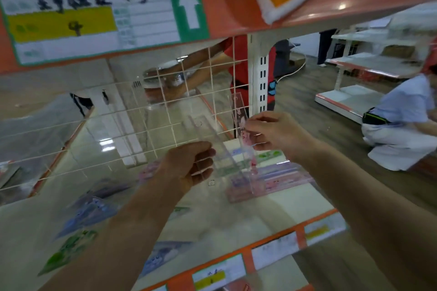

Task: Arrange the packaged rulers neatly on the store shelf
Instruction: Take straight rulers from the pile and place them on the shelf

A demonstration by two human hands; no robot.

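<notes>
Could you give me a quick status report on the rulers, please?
Left grip holds clear divider. Right grip pinches pink packaged ruler, upright. Loose rulers scattered on shelf.

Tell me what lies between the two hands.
Head view: a clear plastic panel, gripped by the left hand, slants across the gap. Beside it stands the pink-printed transparent packaged ruler that the right hand pinches.

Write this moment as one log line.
left hand: grips clear divider | right hand: pinches pink ruler | shelf: loose rulers
</notes>
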